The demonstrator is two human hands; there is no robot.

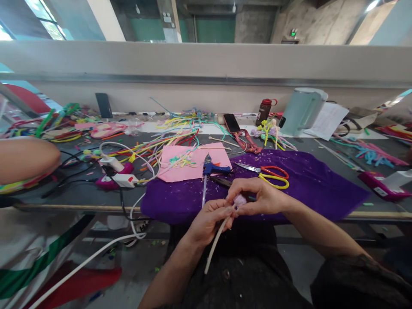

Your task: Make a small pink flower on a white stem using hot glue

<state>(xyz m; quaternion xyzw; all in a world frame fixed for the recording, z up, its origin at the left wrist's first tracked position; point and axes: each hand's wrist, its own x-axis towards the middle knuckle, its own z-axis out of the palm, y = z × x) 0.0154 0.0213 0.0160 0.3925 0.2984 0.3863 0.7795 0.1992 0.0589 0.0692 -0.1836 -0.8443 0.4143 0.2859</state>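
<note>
My left hand (214, 219) is closed round a cream fuzzy stem (214, 249), whose free end hangs down toward my lap. A small pale-purple fluffy ball (240, 200) sits at the top of the stem. Fingers of my right hand (262, 197) curl round the ball and pinch it from the right. Both hands meet just over the front edge of the purple cloth (309, 184). Beyond them lie a blue glue gun (214, 168) with a clear stick and scissors (275, 176) with red and yellow handles.
A pink sheet (167, 165) lies under the glue gun. Farther back are colourful stems (174, 128), a phone (231, 123), a red-capped bottle (264, 110) and a pale-green jug (302, 111). Power strips (119, 178) with cables stand left. Another person's arm (27, 161) rests at the far left.
</note>
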